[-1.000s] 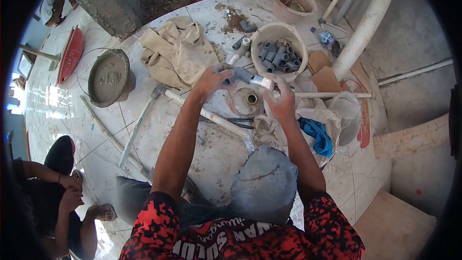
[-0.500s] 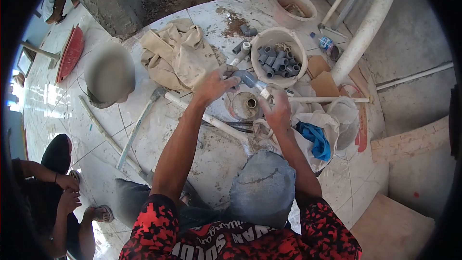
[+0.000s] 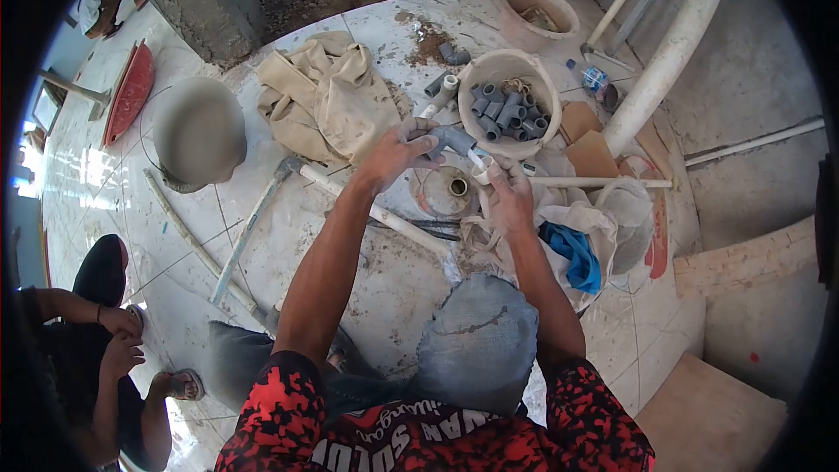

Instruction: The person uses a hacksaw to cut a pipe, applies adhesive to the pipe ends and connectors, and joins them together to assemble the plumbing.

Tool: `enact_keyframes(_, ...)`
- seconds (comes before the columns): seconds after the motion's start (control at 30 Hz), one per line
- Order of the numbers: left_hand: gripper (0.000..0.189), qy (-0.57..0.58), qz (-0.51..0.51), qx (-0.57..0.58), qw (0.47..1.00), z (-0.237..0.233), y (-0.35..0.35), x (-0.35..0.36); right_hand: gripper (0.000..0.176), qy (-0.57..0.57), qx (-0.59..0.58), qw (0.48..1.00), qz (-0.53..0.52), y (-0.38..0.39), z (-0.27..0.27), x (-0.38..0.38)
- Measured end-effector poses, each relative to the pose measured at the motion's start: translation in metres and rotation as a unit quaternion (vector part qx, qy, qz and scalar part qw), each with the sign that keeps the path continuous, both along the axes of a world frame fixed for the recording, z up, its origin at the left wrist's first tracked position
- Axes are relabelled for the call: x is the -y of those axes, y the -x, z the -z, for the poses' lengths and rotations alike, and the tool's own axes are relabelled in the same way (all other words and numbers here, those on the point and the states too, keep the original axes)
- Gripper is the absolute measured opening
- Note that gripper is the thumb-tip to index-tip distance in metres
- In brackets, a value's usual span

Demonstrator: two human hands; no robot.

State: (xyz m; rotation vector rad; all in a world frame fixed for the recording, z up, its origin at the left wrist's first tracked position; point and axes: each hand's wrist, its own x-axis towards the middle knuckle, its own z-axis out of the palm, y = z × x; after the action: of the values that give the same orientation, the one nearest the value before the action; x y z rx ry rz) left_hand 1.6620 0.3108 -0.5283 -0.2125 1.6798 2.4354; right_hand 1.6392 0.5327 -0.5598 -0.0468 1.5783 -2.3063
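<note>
My left hand is closed around a grey PVC pipe elbow, whose open end points toward my right hand. In my right hand, the fingers pinch a white glue applicator with a cap-like top; its pale stem meets the elbow's mouth. How far the stem reaches inside is hidden. Just below, between both hands, stands a dusty round can with its neck uncovered. Behind the elbow, a whitish bucket holds many grey pipe fittings.
A beige cloth lies beyond my left hand, near a bucket. White pipe crosses the tiles. Right of me are a sack with blue cloth and a thick pipe. Another person sits at left.
My right hand has turned and shifted slightly, bringing the white applicator's stem to the elbow's open end. My left hand keeps its hold on the elbow, tilting it a little.
</note>
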Motion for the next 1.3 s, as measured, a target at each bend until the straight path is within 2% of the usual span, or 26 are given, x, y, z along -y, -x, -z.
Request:
enact_keyframes(0.03,0.036,0.0,-0.001,0.0,1.0,0.001,0.0,0.002,0.033,-0.117,-0.093,0.989,-0.02,0.004,-0.001,-0.005)
enact_keyframes(0.07,0.035,0.053,0.012,-0.005,0.999,0.001,0.001,0.004,0.033,-0.117,-0.094,0.988,-0.021,0.008,-0.003,-0.011)
enact_keyframes(0.1,0.034,0.105,0.024,-0.009,0.994,0.001,0.001,0.006,0.033,-0.251,-0.247,0.935,-0.044,0.011,-0.015,-0.016)
enact_keyframes(0.13,0.034,0.104,0.024,-0.008,0.994,0.001,0.0,0.005,0.034,-0.374,-0.389,0.839,-0.065,0.011,-0.026,-0.017)
enact_keyframes(0.17,0.033,0.106,0.012,0.016,0.994,0.001,-0.001,0.003,0.034,-0.375,-0.389,0.839,-0.065,0.009,-0.035,-0.015)
enact_keyframes(0.23,0.033,0.107,0.003,0.037,0.994,-0.003,0.001,-0.001,0.033,-0.414,-0.532,0.739,-0.027,0.004,-0.046,-0.008)
enact_keyframes(0.27,0.032,0.125,0.008,0.037,0.991,-0.005,0.002,-0.001,0.033,-0.415,-0.532,0.738,-0.027,0.004,-0.043,-0.008)
enact_keyframes(0.33,0.032,0.143,0.013,0.04,0.989,-0.004,0.002,-0.001,0.036,-0.436,-0.579,0.689,-0.027,0.005,-0.036,-0.006)
enact_keyframes(0.47,0.032,0.152,-0.002,0.005,0.988,0.005,-0.001,0.002,0.032,-0.422,-0.511,0.744,-0.077,0.009,-0.038,-0.012)
enact_keyframes(0.5,0.032,0.128,-0.006,0.007,0.992,0.006,0.0,0.004,0.032,-0.335,-0.331,0.878,-0.082,0.012,-0.032,-0.015)
enact_keyframes(0.53,0.032,0.13,-0.005,0.005,0.992,0.007,0.002,0.006,0.031,-0.227,-0.133,0.961,-0.082,0.015,-0.027,-0.018)
enact_keyframes(0.57,0.033,0.105,-0.01,0.006,0.994,0.008,0.002,0.008,0.031,-0.227,-0.133,0.961,-0.081,0.016,-0.02,-0.02)
enact_keyframes(0.63,0.033,0.078,-0.015,0.008,0.997,0.005,0.001,0.007,0.03,-0.108,-0.039,0.993,0.005,0.012,-0.016,-0.021)
enact_keyframes(0.67,0.033,0.066,-0.015,0.015,0.998,0.003,0.001,0.005,0.03,-0.11,-0.038,0.993,0.004,0.01,-0.011,-0.021)
enact_keyframes(0.73,0.034,0.054,-0.015,0.023,0.998,0.003,0.001,0.002,0.033,-0.201,-0.18,0.962,0.047,0.004,-0.003,-0.017)
enact_keyframes(0.77,0.034,0.062,-0.012,0.032,0.997,0.004,0.002,0.001,0.033,-0.202,-0.18,0.962,0.048,0.002,0.0,-0.017)
enact_keyframes(0.8,0.034,0.071,-0.009,0.041,0.997,0.004,0.002,0.0,0.033,-0.304,-0.312,0.898,0.065,-0.001,-0.003,-0.014)
enact_keyframes(0.83,0.034,0.07,-0.009,0.041,0.997,0.004,0.002,-0.001,0.033,-0.397,-0.433,0.805,0.08,-0.004,-0.006,-0.013)
enact_keyframes(0.87,0.035,0.088,-0.007,0.023,0.996,0.003,0.001,-0.001,0.033,-0.397,-0.434,0.805,0.081,-0.007,-0.01,-0.013)
enact_keyframes(0.93,0.035,0.107,-0.006,0.007,0.994,0.003,0.0,0.001,0.033,-0.474,-0.479,0.739,0.015,-0.012,-0.017,-0.011)
enact_keyframes(0.97,0.035,0.11,-0.003,0.012,0.994,0.003,-0.001,0.002,0.033,-0.474,-0.478,0.74,0.014,-0.011,-0.015,-0.012)
enact_keyframes(1.0,0.034,0.112,0.0,0.016,0.994,0.005,0.0,0.004,0.032,-0.386,-0.314,0.867,-0.001,-0.008,-0.012,-0.013)
enact_keyframes(1.03,0.034,0.111,0.0,0.015,0.994,0.006,0.0,0.003,0.031,-0.28,-0.134,0.951,-0.015,-0.006,-0.01,-0.015)
enact_keyframes(1.13,0.034,0.093,-0.015,0.017,0.995,0.005,0.0,0.004,0.03,-0.203,-0.127,0.969,0.065,-0.002,-0.006,-0.012)
enact_keyframes(1.27,0.035,0.044,-0.013,0.029,0.999,0.005,0.0,0.002,0.03,-0.212,-0.137,0.965,0.076,-0.005,0.006,-0.011)
enact_keyframes(1.3,0.036,0.023,-0.018,0.031,0.999,0.006,0.0,0.002,0.03,-0.138,-0.072,0.986,0.068,-0.008,0.005,-0.01)
